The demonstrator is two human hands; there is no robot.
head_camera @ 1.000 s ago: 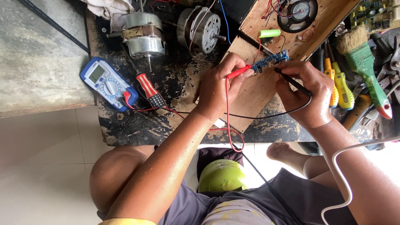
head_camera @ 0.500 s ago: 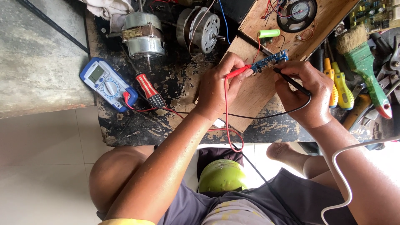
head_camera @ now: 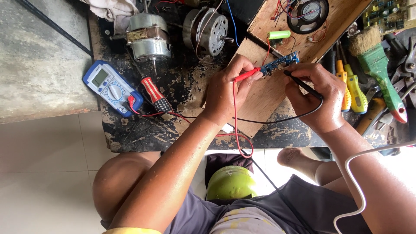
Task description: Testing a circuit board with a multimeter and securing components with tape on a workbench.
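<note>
My left hand [head_camera: 227,91] pinches one red probe [head_camera: 246,75], my right hand [head_camera: 318,97] one black probe [head_camera: 303,85], both tips on one small blue circuit board [head_camera: 281,64].

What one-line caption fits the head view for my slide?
Left hand holds red probe, right hand black probe, both on a small blue circuit board; blue multimeter alongside.

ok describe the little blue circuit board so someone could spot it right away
Start at the wooden board lying on the dark worn table. Above it both hands meet: the left hand holds a red probe, the right hand a black one. The small blue circuit board sits between their tips, the only blue strip there.
</note>
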